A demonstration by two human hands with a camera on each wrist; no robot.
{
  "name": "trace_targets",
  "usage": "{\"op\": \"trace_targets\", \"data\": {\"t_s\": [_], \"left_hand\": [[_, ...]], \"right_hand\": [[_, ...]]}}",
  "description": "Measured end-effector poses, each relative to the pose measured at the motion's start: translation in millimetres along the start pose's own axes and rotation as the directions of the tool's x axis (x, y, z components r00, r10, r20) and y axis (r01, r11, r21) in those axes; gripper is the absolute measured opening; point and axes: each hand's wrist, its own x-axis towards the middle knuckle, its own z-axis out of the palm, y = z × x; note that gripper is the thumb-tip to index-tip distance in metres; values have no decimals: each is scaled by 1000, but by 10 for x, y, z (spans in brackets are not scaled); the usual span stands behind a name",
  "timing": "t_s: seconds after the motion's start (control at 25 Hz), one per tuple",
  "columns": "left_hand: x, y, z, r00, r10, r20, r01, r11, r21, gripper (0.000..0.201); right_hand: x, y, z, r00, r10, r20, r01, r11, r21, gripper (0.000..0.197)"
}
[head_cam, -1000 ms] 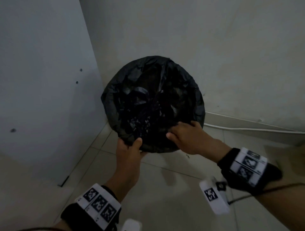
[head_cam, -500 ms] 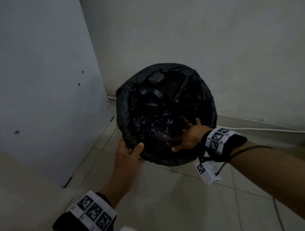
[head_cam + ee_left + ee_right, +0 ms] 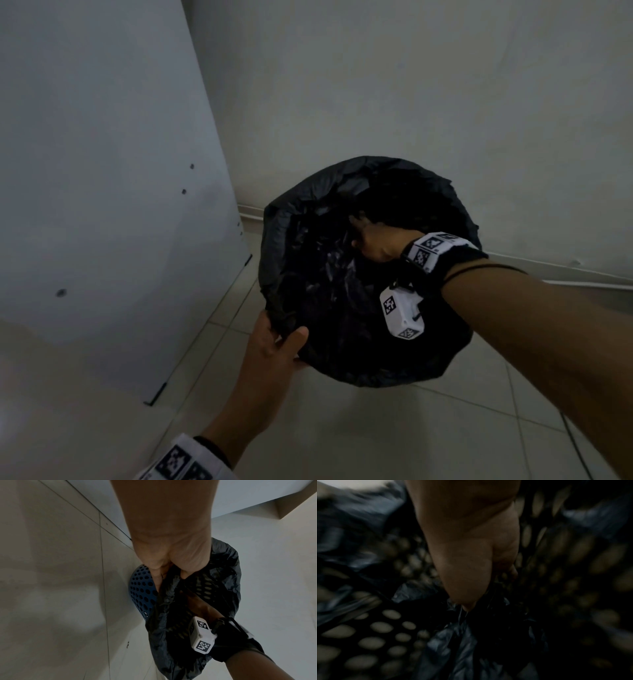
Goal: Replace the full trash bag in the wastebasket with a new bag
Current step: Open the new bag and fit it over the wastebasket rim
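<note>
Blue wastebasket [image 3: 139, 588] sits in a floor corner — grey panel [image 3: 102, 171] just left of it, wall [image 3: 411, 85] behind it, white cable [image 3: 565, 282] along the wall base to its right. Black trash bag [image 3: 308, 274] lines it, folded over the rim. Left hand [image 3: 274, 346] grips the near rim; right hand [image 3: 376, 241] is inside — fingers clenched on bag plastic. Bare tile floor [image 3: 376, 428] in front.

Your left hand [image 3: 171, 555] pinches the black trash bag [image 3: 228, 574] at the rim of the blue perforated wastebasket [image 3: 142, 588], which stands on a pale tiled floor [image 3: 51, 574] near a wall [image 3: 274, 561]. Your right arm [image 3: 254, 666], wearing a black wrist strap and a white marker cube [image 3: 202, 637], reaches into the bag's mouth; its hand is hidden.
</note>
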Motion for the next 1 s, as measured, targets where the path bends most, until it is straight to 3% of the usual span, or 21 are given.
{"op": "trace_targets", "data": {"t_s": [0.16,0.28,0.4,0.48,0.56,0.64,0.72,0.84,1.0], "left_hand": [[43,28,-77,1000,-2,-26,2,1000,-9,34],[75,35,-78,1000,7,-22,-7,1000,0,35],[87,42,-45,1000,17,-11,-17,1000,11,36],[82,62,-19,1000,23,-7,-23,999,26,34],[79,75,-22,1000,23,-1,-23,999,25,33],[76,61,-26,1000,21,-1,-21,1000,16,34],[80,48,-35,1000,23,3,-23,1000,8,34],[63,60,-38,1000,17,19,-17,999,29,35],[83,56,-70,999,6,37,-7,999,42,36]], "right_hand": [[6,-78,-21,992,-60,-110,69,995,79,56],[-66,-192,-83,966,-146,-215,178,974,139,47],[-24,-116,-78,983,-171,-65,170,985,-13,65],[-14,-76,42,993,-94,-77,87,992,-92,77],[-36,-152,208,991,-97,-92,88,991,-106,85],[-35,-222,388,994,-109,26,111,983,-144,99],[-15,-256,552,984,-35,175,74,972,-223,117],[-1,-253,696,974,24,224,35,967,-254,127],[-95,-219,447,950,45,308,46,958,-282,131]]}}
